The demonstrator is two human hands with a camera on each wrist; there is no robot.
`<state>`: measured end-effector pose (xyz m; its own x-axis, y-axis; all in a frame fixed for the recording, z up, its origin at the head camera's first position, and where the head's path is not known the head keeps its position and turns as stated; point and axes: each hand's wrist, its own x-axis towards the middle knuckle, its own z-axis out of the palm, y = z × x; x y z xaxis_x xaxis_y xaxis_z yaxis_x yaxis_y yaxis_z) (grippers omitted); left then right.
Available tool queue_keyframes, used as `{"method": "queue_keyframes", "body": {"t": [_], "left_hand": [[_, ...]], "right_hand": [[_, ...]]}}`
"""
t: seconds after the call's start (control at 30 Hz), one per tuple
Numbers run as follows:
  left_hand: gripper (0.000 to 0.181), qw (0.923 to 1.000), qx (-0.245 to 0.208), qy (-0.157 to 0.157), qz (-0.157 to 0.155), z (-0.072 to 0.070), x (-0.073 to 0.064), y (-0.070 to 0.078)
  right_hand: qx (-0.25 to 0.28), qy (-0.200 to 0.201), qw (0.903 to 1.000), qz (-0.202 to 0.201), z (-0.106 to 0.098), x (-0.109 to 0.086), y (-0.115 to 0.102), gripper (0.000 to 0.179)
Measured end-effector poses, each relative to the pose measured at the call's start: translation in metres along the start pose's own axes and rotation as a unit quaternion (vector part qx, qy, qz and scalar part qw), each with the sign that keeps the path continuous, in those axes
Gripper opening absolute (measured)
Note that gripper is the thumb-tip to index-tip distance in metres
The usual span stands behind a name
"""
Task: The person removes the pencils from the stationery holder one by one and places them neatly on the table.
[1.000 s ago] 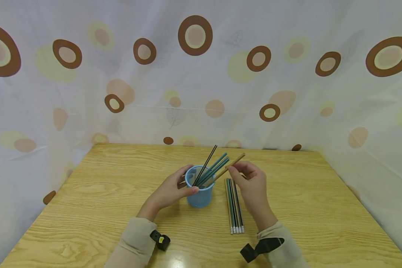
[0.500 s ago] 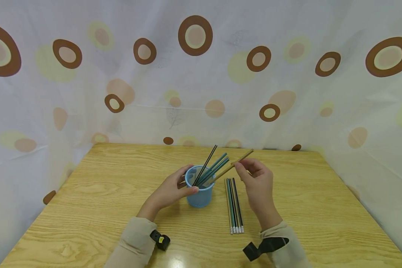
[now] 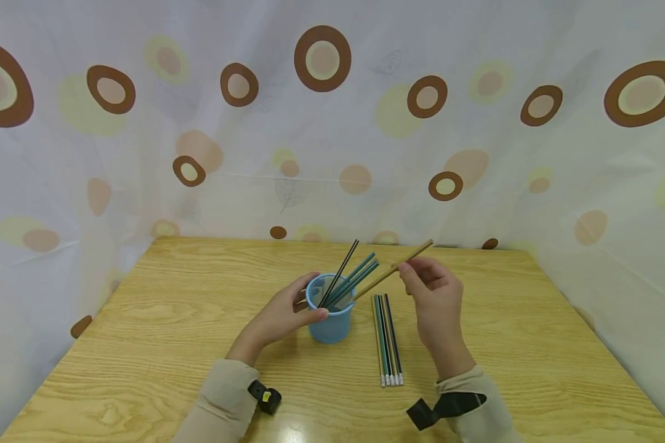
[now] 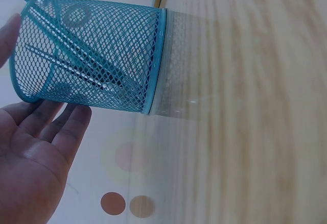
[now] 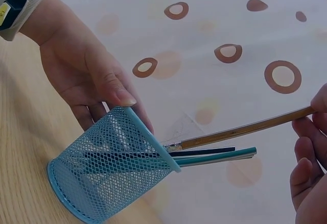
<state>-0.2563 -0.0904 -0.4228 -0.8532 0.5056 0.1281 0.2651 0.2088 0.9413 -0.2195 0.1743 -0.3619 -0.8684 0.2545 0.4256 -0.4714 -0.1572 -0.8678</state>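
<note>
A: Left hand (image 3: 279,317) — position and grip?

B: Wrapped around the blue mesh cup (image 3: 330,309), which stands upright on the wooden table (image 3: 161,344), about mid-table. Thumb lies on the near rim; fingers curve around the far-left side. In the left wrist view the palm (image 4: 30,163) sits against the mesh wall and the fingers look fairly relaxed rather than squeezed tight. Contact with the cup is plain.

A: Right hand (image 3: 435,301)?

B: Raised above the table, to the right of the cup. Thumb and fingertips pinch a tan pencil (image 3: 393,269) near its upper part. The other fingers are loosely curled. Right wrist view shows the same pencil (image 5: 240,130) running from the fingers (image 5: 306,152) down toward the cup's rim.

A: Where does the pencil's lower end sit?

B: Its metal-banded end is right at the rim of the cup (image 5: 112,175), at the mouth. The pencil slants up and to the right. Whether the tip is inside or just over the edge, cannot tell.

A: Anything else in the cup?

B: Several dark and teal pencils (image 3: 351,278), leaning out to the right.

A: And on the table?

B: A row of pencils (image 3: 388,338) lying flat and side by side, just right of the cup, below the right hand, not touched.
</note>
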Motion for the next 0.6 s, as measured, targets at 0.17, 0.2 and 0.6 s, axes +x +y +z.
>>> {"method": "queue_keyframes", "body": {"t": [0.17, 0.2, 0.6], "left_hand": [[0.083, 1.0, 0.002, 0.001, -0.002, 0.0002, 0.0002, -0.0006], [0.083, 1.0, 0.001, 0.001, -0.003, 0.0002, 0.0002, -0.0007], [0.082, 1.0, 0.001, 0.0, 0.001, 0.0003, 0.0004, -0.0006]], "right_hand": [[0.016, 0.011, 0.9998, -0.002, -0.0008, 0.0012, -0.0031, 0.005], [0.019, 0.013, 0.9997, -0.001, -0.0009, 0.0015, -0.0038, 0.005], [-0.065, -0.008, 0.9954, 0.069, -0.0077, 0.0039, 0.0042, 0.021]]}}
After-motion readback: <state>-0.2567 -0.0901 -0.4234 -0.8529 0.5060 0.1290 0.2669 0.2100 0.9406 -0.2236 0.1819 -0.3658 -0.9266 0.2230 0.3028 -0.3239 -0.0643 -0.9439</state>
